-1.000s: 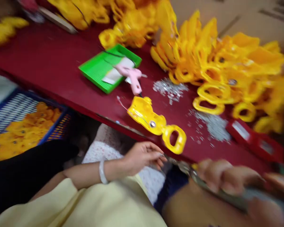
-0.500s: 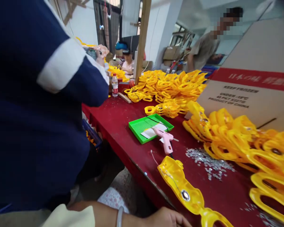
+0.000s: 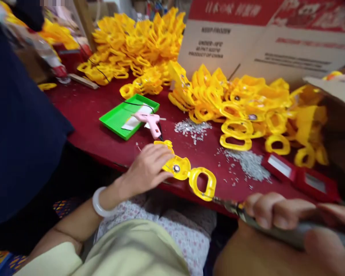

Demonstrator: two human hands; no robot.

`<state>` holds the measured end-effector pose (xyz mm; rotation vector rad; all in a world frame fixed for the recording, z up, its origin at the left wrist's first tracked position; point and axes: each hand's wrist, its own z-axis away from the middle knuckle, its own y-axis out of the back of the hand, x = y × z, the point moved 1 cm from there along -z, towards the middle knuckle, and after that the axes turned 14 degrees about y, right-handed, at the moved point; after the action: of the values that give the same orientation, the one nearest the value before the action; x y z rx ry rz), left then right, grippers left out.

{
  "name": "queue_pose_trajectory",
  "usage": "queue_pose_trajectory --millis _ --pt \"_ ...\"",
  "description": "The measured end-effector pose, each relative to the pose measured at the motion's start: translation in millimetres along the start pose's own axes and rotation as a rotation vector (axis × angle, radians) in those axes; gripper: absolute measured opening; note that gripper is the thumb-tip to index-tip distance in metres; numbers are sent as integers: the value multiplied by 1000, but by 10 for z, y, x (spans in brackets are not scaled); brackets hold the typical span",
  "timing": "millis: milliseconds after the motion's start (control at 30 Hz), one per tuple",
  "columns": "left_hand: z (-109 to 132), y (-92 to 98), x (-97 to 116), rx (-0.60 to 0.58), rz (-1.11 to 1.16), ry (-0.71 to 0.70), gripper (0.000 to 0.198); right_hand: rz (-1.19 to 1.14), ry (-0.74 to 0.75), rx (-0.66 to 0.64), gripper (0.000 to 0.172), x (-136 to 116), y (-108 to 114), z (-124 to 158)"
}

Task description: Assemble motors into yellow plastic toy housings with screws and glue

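My left hand [image 3: 146, 166] wears a white bangle and is closed on a yellow plastic shell [image 3: 182, 168] at the table's near edge. The shell has a small round metal part in it and an oval ring at its right end. In my right hand [image 3: 276, 211] is a long grey screwdriver [image 3: 291, 232], probably a powered one. Its thin tip reaches the lower edge of the ring; whether it presses on a screw there cannot be made out. The fingers of my left hand hide the shell's upper part.
A pink glue gun [image 3: 151, 122] leans on a green tray [image 3: 115, 128] beyond my left hand. Small silver pieces [image 3: 192, 128] and a screw pile [image 3: 251, 165] lie on the red tablecloth [image 3: 86, 134]. Yellow shells [image 3: 244, 99] are heaped before a carton [image 3: 215, 46]. A co-worker's dark sleeve [image 3: 20, 126] is at left.
My view has swung right and down. My left hand now grips the shell farther up its length. My right hand has come into view with the screwdriver at the ring.
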<state>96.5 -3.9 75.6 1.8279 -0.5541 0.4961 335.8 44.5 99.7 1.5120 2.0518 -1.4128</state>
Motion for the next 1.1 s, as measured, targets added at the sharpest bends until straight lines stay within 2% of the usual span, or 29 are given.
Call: queue_pose_trajectory --millis 33,100,200,300,467,633,833,1100 --pt "-101 13 -63 -30 -70 -39 47 13 106 -47 24 41 -69 -46" --pt "-261 -8 -152 -100 -187 -102 61 8 189 -120 28 149 -191 -126" --pt "-382 -105 -218 -204 -298 -134 75 -6 182 -153 28 314 -321 -194" --pt "-407 -215 -246 -256 -303 -121 78 -12 180 -172 22 472 -430 -203" --pt "-390 -338 -240 -211 -221 -116 74 52 147 -212 14 744 -588 -143" --pt "-370 -403 -227 -175 -178 -93 74 128 101 -226 15 931 -642 -69" --pt "-348 -438 -248 -138 -154 -76 69 174 117 -275 13 1025 -643 -47" --pt "-343 -443 -256 -132 -131 -79 74 178 128 -297 10 1067 -617 -35"
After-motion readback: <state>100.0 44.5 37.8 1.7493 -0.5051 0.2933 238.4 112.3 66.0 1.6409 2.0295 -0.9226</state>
